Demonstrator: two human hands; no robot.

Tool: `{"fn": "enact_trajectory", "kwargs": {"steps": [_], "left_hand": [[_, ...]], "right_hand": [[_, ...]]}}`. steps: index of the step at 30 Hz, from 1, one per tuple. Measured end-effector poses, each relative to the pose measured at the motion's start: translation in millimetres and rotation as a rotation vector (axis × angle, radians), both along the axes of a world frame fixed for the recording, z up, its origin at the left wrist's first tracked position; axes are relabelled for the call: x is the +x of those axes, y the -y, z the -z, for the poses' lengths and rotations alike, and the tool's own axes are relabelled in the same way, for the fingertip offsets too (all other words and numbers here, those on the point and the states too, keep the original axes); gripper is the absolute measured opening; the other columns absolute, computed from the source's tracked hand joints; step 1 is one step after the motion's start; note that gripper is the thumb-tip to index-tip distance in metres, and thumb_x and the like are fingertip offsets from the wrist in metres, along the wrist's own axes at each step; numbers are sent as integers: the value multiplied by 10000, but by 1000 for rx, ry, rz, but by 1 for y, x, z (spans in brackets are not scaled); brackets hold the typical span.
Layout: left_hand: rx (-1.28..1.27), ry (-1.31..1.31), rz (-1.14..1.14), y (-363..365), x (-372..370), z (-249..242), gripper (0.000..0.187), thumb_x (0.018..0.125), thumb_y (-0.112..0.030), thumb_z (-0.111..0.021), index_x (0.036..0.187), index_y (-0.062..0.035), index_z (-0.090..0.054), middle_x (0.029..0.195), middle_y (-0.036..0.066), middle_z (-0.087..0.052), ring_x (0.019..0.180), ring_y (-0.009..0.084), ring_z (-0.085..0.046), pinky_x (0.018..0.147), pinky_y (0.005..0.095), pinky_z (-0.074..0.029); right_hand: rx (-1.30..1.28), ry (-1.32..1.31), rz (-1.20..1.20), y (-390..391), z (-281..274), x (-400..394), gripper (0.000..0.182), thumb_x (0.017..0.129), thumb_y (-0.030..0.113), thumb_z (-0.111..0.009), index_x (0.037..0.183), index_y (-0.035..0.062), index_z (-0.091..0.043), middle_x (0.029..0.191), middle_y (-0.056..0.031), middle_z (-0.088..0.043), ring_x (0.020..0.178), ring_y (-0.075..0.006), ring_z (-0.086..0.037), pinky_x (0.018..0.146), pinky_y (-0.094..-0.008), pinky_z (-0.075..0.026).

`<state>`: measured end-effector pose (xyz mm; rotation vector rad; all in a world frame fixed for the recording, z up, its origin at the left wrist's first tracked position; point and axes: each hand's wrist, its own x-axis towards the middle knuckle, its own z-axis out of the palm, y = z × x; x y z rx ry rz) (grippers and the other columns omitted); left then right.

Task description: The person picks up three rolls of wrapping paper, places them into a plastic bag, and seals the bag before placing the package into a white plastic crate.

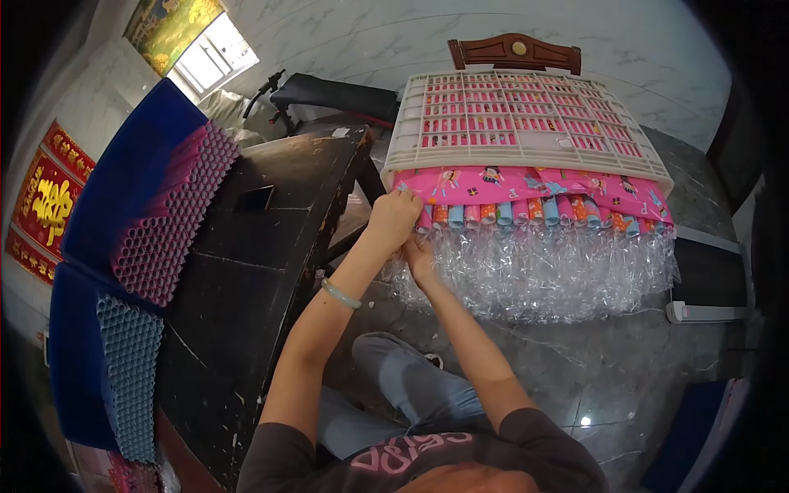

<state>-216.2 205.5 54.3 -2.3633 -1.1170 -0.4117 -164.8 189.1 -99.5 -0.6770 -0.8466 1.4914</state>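
Note:
My left hand [397, 215], below a wrist with a pale bangle [341, 294], is closed at the left end of a pink printed sheet [468, 186], pinching its edge. Just beneath it, my right hand [421, 259] reaches up to the leftmost tubes and the clear plastic film; its fingertips are partly hidden, so its hold cannot be made out. Under the sheet runs a row of pink, orange and blue rolled tubes [501, 215]. Crinkled clear plastic film [534, 271] hangs from their near ends. A white plastic crate [530, 162] with slatted openings surrounds the tubes.
To the left stands a worn black table [238, 287] with a phone [256, 200] on it. Blue bins hold stacked pink tubes [177, 222] and blue-grey tubes [131, 370]. Behind are a black padded seat [337, 97] and a carved wooden chair back [516, 52].

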Motion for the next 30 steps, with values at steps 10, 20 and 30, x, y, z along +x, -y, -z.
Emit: {"fn": "enact_trajectory", "kwargs": {"steps": [10, 20, 30], "left_hand": [[-13, -68, -27, 2, -4, -8, 121, 675, -108, -618, 779, -47, -604, 812, 104, -624, 760, 238, -643, 607, 346, -517], [-9, 94, 31, 4, -12, -1, 120, 673, -99, -624, 782, -50, -612, 809, 91, -627, 748, 246, -639, 611, 358, -517], [-16, 302, 84, 9, -22, 12, 126, 730, -81, -611, 840, -49, -664, 856, 78, -641, 848, 242, -626, 680, 354, -519]], "right_hand": [[10, 97, 157, 17, -31, 0, 332, 968, 264, -455, 815, 34, -640, 705, 2, -614, 633, -81, -531, 561, -246, -392], [-48, 43, 102, 15, -52, 14, 373, 976, 339, -472, 831, 39, -641, 707, 16, -602, 617, -59, -525, 555, -209, -388], [-87, 43, -60, -8, -32, 16, 316, 982, 273, -468, 914, 11, -631, 784, -27, -622, 678, -101, -573, 616, -252, -456]]}}
